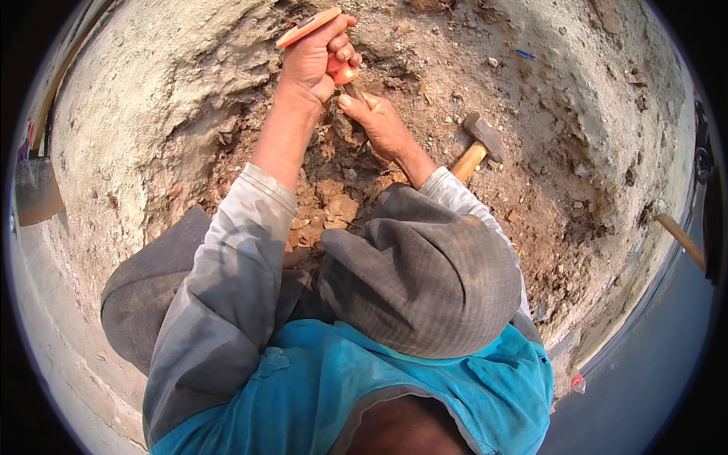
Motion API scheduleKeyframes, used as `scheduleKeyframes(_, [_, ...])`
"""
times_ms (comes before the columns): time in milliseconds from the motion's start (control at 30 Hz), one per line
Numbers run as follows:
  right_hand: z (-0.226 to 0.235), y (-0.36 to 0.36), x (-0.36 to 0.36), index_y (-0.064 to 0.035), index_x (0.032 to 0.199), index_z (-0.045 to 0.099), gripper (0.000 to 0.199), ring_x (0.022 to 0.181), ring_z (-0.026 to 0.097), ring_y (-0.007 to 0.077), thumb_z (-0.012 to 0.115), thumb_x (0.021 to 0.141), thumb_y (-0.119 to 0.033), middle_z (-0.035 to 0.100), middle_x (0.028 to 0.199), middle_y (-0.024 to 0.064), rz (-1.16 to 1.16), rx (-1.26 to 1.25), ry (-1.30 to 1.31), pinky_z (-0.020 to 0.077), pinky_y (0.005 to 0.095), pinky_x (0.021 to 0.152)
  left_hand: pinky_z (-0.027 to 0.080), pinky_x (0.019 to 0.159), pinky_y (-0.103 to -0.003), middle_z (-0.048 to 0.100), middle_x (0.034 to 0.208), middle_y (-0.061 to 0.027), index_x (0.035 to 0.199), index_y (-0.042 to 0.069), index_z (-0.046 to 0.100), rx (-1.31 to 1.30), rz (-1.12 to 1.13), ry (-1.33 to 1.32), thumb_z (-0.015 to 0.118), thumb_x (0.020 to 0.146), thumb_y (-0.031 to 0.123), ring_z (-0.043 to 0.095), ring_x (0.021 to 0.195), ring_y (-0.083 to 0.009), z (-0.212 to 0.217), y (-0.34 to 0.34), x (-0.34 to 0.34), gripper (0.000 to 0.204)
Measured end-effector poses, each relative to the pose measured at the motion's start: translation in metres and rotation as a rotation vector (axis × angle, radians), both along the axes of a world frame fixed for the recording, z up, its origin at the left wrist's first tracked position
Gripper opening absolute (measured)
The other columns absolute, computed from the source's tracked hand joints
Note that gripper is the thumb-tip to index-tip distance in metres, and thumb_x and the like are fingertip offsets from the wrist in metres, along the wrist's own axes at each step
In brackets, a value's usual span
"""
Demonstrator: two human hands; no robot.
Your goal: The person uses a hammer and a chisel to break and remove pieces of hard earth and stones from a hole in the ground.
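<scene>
A chisel [343, 73] with an orange grip and a flat orange hand guard [309, 27] is in both my hands at the top centre. My left hand [311, 67] wraps its fingers round the orange grip, just under the guard. Lower down, my right hand [383, 130] closes on the dark metal shaft, thumb along it. The chisel's tip is hidden behind my right hand. To the right of that hand lies a hammer [485, 136] with a steel head and a wooden handle, touched by neither hand.
Broken brown soil and rubble [334, 205] lie in a hollow before my knees. Rough pale ground [144, 114] rises at the left. A metal blade [38, 191] stands at the far left, and a wooden handle [681, 240] juts in at the far right. A blue scrap [525, 54] lies at the back.
</scene>
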State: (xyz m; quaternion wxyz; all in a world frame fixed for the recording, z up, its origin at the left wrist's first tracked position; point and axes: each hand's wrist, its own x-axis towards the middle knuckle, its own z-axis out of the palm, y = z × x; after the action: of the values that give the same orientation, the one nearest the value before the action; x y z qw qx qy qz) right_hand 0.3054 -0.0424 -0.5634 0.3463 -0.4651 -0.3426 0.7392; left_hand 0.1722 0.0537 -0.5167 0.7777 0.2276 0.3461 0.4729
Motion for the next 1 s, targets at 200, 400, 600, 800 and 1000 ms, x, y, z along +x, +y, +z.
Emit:
scheduleKeyframes(200, [-0.011,-0.035,-0.012,0.0054,0.127,0.051,0.079,0.1,0.066,0.0318,0.084,0.073,-0.043,0.067,0.104,0.0221,0.312,0.452,-0.404,0.0517,0.0414,0.088,0.047,0.045,-0.024,0.058,0.066,-0.0003,0.093,0.003,0.065,0.139,0.291,0.604,0.076,0.087,0.011,0.054,0.051,-0.0084,-0.011,-0.023,0.005,0.015])
scheduleKeyframes(400, [-0.007,-0.094,0.021,0.006,0.135,0.048,0.069,0.135,0.036,0.0412,0.069,0.089,-0.042,0.044,0.143,0.0235,0.505,0.732,-0.93,0.0356,0.0474,0.108,0.04,0.042,-0.026,0.06,0.068,-0.0033,0.095,0.006,0.064,0.08,0.387,0.634,0.071,0.091,0.019,0.055,0.053,-0.0112,0.022,0.022,-0.004,0.015])
scheduleKeyframes(600, [0.03,-0.107,0.066,-0.0028,0.117,0.064,0.027,0.088,0.06,0.0109,0.067,0.096,-0.02,0.066,0.096,0.0028,-0.195,-0.015,-0.298,0.0495,0.0264,0.078,0.055,0.082,-0.036,0.069,0.1,-0.0093,0.106,0.005,0.063,0.909,0.333,1.008,0.083,0.074,0.027,0.068,0.095,-0.0232,-0.026,-0.013,0.058,0.044])
scheduleKeyframes(800, [-0.019,-0.172,0.145,0.0023,0.121,0.052,0.041,0.088,0.061,0.0173,0.069,0.094,-0.023,0.062,0.1,0.0116,-0.622,-0.052,-0.921,0.0516,0.031,0.077,0.056,0.078,-0.039,0.071,0.096,-0.0116,0.101,0.007,0.068,1.028,-0.145,1.0,0.08,0.073,0.027,0.068,0.091,-0.0305,-0.059,-0.037,0.099,0.036])
scheduleKeyframes(1000, [-0.007,-0.158,0.116,0.0028,0.131,0.041,0.059,0.091,0.061,0.0203,0.073,0.088,-0.022,0.059,0.106,0.0155,-0.651,-0.248,-0.573,0.0521,0.035,0.078,0.056,0.079,-0.044,0.071,0.089,-0.0158,0.1,0.01,0.068,0.671,-0.63,1.259,0.081,0.071,0.032,0.07,0.09,-0.032,-0.046,-0.08,0.086,0.039])
